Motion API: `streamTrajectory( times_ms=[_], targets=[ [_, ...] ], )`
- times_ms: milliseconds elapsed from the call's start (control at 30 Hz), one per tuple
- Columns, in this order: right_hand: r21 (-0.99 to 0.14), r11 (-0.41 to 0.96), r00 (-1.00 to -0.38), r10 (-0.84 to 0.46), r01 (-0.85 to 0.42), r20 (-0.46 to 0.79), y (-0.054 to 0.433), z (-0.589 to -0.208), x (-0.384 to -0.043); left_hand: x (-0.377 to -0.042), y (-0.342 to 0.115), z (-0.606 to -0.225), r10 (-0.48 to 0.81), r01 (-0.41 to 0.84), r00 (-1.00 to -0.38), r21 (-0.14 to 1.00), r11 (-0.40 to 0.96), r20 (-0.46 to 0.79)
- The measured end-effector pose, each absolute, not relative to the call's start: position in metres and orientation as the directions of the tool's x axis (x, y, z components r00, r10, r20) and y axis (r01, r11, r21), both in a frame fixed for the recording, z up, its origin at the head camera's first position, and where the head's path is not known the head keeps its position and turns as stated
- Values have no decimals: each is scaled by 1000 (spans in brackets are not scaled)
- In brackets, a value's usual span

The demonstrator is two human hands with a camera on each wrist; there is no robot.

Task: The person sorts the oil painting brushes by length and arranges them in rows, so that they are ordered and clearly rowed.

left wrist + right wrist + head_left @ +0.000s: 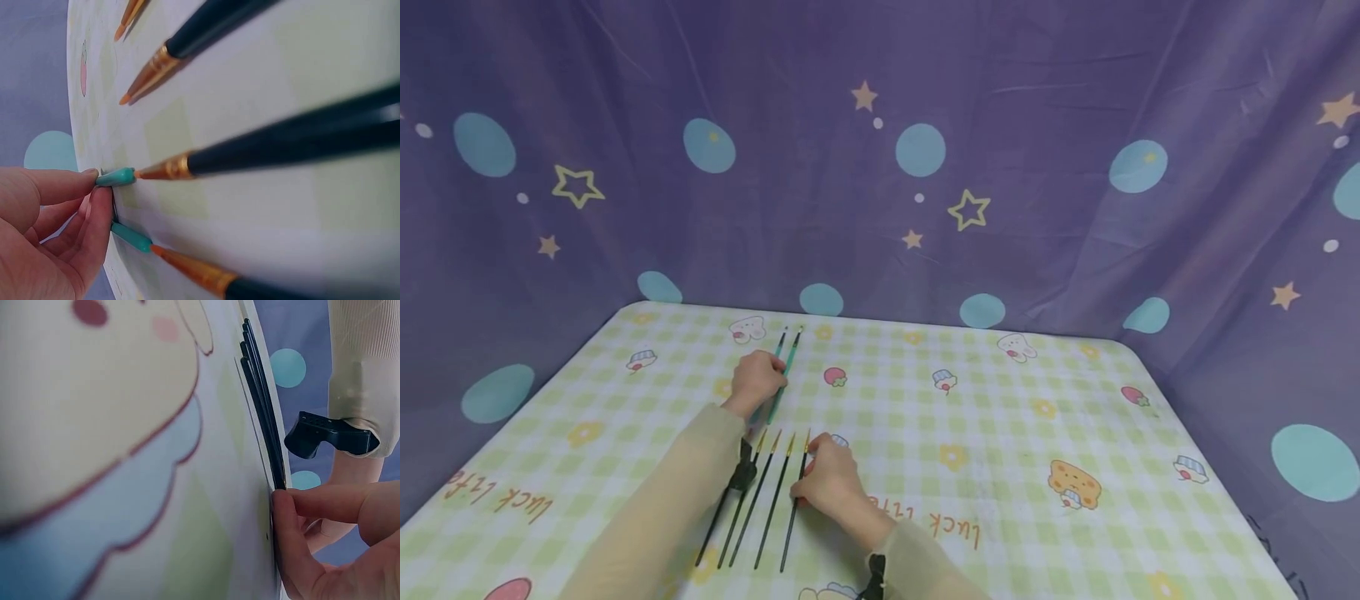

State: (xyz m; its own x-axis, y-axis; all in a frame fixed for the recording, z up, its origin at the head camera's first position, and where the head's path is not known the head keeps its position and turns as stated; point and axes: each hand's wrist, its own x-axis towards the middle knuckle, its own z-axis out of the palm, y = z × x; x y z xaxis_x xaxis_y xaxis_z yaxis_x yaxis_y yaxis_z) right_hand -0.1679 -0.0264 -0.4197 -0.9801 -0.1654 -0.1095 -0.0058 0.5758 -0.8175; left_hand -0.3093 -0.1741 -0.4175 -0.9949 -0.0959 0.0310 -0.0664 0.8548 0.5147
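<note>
My left hand (757, 382) is at the back left of the table, thumb and fingers pinching a green-handled paintbrush (791, 358). In the left wrist view that brush's green handle end (119, 177) shows at the fingertips. Close beside it lies a second green paintbrush (780, 343), partly covered by the hand. Nearer the front, several black-handled paintbrushes (767, 521) lie side by side with golden tips toward the back. My right hand (831, 479) pinches the rightmost black paintbrush (790, 533) near its upper part. Black handles (262, 412) recede beyond the fingertips in the right wrist view.
A green-and-white checked cloth (1000, 458) with cartoon prints covers the table. A purple curtain (820, 183) with stars and blue dots hangs behind it. Black wrist bands (743, 471) sit over the light sleeves (662, 500); the left forearm passes beside the black brushes.
</note>
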Motion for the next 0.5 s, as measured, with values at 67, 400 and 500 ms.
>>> streamTrajectory(
  times_ms=[67,400,500],
  targets=[
    [-818,575,-980,-161,1,-114,-27,-420,-168,-308,-174,-417,-95,-65,-995,514,855,32],
    [-818,575,-981,-145,24,-130,-30,-422,-169,-307,-173,-414,-93,-64,-995,508,859,32],
    [-823,568,-980,-148,26,-133,-28,-421,-170,-308,-173,-414,-93,-67,-995,504,861,27]
  ],
)
